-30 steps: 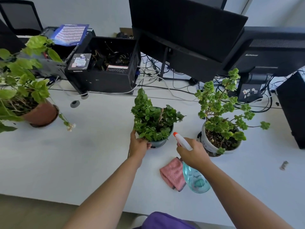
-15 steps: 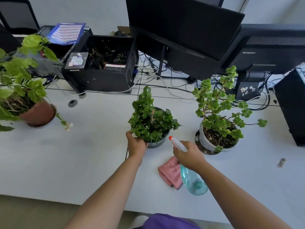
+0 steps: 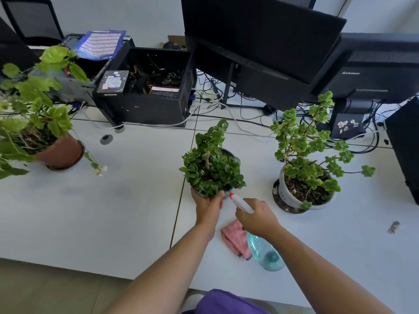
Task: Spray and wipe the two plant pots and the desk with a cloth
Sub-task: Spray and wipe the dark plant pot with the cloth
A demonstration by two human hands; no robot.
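My left hand (image 3: 207, 203) grips the near side of a small dark pot with a dense green plant (image 3: 212, 171) in the middle of the white desk (image 3: 90, 211). My right hand (image 3: 257, 219) holds a clear blue spray bottle (image 3: 264, 252) whose white nozzle with an orange tip points at that pot from close range. A pink cloth (image 3: 235, 240) lies on the desk under my right wrist. To the right stands a white pot with a taller leggy plant (image 3: 292, 196) on a dark saucer.
A terracotta pot with a leafy plant (image 3: 61, 152) sits at the left. An open black computer case (image 3: 145, 91), two monitors (image 3: 260, 37) and tangled cables line the back. A black tower (image 3: 405, 146) stands at the right edge. A small grey scrap (image 3: 394, 226) lies at the right.
My left hand has turned the small pot, so the plant's tall stem now leans to the back right. The spray nozzle has moved closer to the pot's rim.
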